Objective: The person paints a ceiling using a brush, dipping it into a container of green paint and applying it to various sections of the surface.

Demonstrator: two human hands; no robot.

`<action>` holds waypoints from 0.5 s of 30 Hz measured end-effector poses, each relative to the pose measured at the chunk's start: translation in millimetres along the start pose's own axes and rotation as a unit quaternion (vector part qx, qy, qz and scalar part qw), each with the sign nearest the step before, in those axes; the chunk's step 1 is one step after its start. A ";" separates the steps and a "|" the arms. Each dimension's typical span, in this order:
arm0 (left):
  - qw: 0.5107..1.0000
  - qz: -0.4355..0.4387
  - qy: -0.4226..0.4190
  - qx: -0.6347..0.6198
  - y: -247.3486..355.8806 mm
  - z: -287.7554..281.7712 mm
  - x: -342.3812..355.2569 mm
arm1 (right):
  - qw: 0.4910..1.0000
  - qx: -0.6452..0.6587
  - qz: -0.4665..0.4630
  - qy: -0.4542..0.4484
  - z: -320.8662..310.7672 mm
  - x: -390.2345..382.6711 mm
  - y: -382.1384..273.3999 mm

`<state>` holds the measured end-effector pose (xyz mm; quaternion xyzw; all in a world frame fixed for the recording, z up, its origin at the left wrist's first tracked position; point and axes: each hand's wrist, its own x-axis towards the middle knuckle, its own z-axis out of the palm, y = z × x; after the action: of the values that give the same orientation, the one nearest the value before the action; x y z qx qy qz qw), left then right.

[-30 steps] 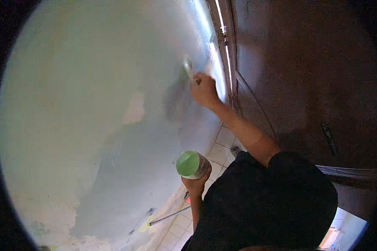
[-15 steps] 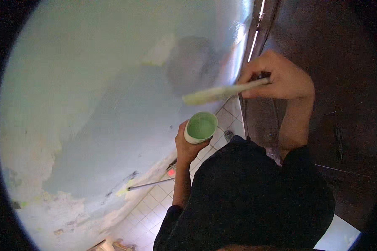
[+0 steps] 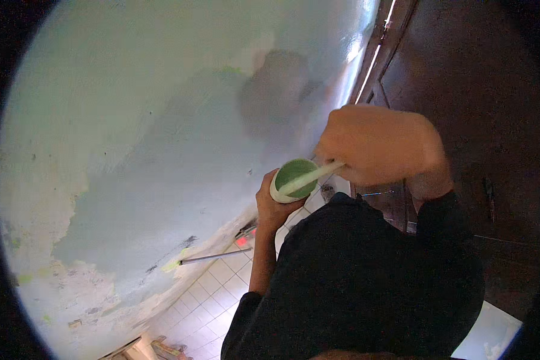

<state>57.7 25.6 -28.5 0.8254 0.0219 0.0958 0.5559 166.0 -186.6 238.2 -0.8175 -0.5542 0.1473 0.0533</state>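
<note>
My left hand [image 3: 273, 210] is wrapped round a pale cup [image 3: 289, 173] with green paint inside, holding it tilted in front of the wall. From the right, my right hand [image 3: 381, 144] grips a paintbrush [image 3: 311, 178] by its handle, fingers closed. The brush slants down to the left across the cup's mouth, its head at or inside the near rim. Whether the bristles touch the paint cannot be made out. Just left of the cup rises the painted wall [image 3: 162, 150], pale green with a grey-blue patch and bare, chipped areas low down.
A dark brown door [image 3: 462, 120] stands on the right, beside its frame. Below lies a white tiled floor [image 3: 219, 294]. A thin rod [image 3: 215, 257] reaches from the wall's foot across the tiles, near a small red item [image 3: 241, 241]. Something wooden [image 3: 139, 347] shows at the bottom.
My right hand has come down and left, bringing the brush from above the cup to its mouth. The cup in my left hand has shifted only slightly right.
</note>
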 end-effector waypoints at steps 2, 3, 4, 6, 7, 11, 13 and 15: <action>1.000 0.001 0.001 0.006 3.1 -1.6 -0.2 | 0.999 0.002 0.020 -0.026 -4.7 0.7 -2.2; 1.000 0.000 0.002 0.012 1.8 -2.2 -0.8 | 1.000 -0.007 0.014 -0.020 -1.7 3.7 -2.2; 1.000 -0.001 0.003 0.011 -0.1 -2.5 -1.6 | 1.000 -0.016 0.008 -0.015 1.4 6.9 -2.2; 1.000 -0.008 0.002 0.022 -2.8 -2.9 -3.0 | 0.999 -0.028 -0.016 -0.008 7.2 17.8 -8.5; 1.000 -0.009 0.001 0.021 -3.3 -3.6 -3.7 | 0.999 -0.038 -0.039 0.001 10.7 23.3 -11.6; 1.000 -0.009 -0.003 0.027 3.9 -4.2 -2.7 | 0.995 0.007 -0.082 0.060 30.0 37.3 -14.6; 1.000 -0.028 -0.002 -0.008 4.4 -4.4 -3.8 | 0.996 -0.013 -0.086 0.020 35.2 48.8 -17.3; 0.998 -0.062 -0.004 0.002 3.8 -5.6 -5.1 | 0.997 -0.025 -0.071 0.019 45.6 57.0 -18.2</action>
<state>51.4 28.5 -23.6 0.8239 0.0713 0.0579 0.5593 155.7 -130.6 189.1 -0.7797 -0.6135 0.1134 0.0541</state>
